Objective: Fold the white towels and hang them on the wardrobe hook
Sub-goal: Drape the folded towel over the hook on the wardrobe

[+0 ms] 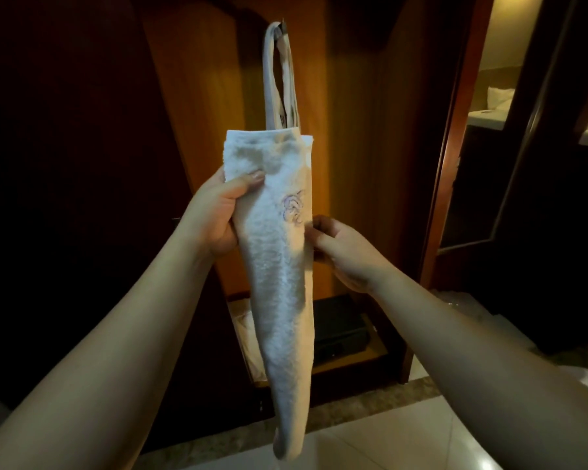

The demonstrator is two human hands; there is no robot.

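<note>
head view: left grip (218,212) pinches white towel (282,266) before wardrobe (353,130); right grip (340,245) pinches its edge.

hook (283,24) mostly hidden by towel loop (280,72), left hand (214,215) fingers behind white towel (282,266)

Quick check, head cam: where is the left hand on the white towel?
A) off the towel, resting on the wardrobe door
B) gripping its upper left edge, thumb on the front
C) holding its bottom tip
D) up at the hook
B: the left hand grips the white towel at its upper left edge, thumb lying across the front, while the towel's bottom tip hangs free.
</note>
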